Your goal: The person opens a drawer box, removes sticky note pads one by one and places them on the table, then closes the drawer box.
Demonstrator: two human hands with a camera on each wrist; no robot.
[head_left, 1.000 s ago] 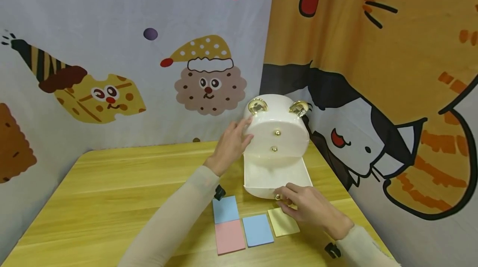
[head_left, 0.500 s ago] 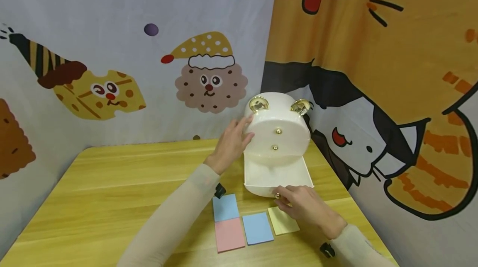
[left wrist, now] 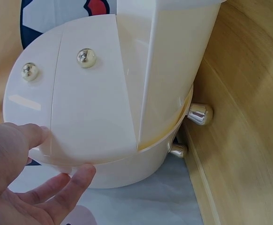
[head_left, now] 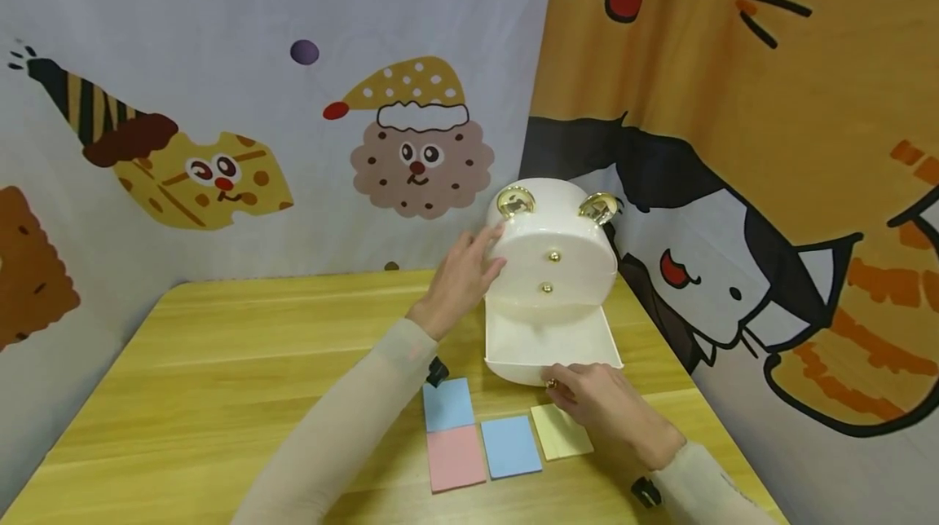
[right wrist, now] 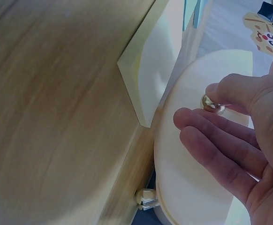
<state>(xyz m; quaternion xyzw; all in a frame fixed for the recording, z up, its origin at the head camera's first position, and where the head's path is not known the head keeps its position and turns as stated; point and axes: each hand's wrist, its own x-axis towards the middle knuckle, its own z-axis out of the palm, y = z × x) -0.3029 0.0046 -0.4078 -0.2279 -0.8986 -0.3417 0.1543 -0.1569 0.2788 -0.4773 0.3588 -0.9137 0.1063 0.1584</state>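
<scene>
A white mini drawer cabinet (head_left: 550,215) with gold ears stands at the back right of the table, its bottom drawer (head_left: 550,337) pulled out and nothing seen inside. My right hand (head_left: 612,411) pinches the small gold knob (right wrist: 212,104) on that drawer's front between thumb and forefinger, the other fingers extended alongside. My left hand (head_left: 458,276) rests against the cabinet's left side. In the left wrist view its thumb lies on the front face and its fingertips (left wrist: 84,174) touch the curved side. Two upper drawers, each with a gold knob (left wrist: 86,58), are closed.
Before the cabinet lie sticky-note pads: a blue pad (head_left: 449,404), a pink pad (head_left: 456,458), a second blue pad (head_left: 511,447) and a yellow pad (head_left: 557,431) close under the right hand. A printed curtain (head_left: 689,60) hangs right behind the cabinet.
The head view has shifted slightly, so the scene sits a little further right and higher. Both hands and the pulled-out drawer keep their places relative to the cabinet.
</scene>
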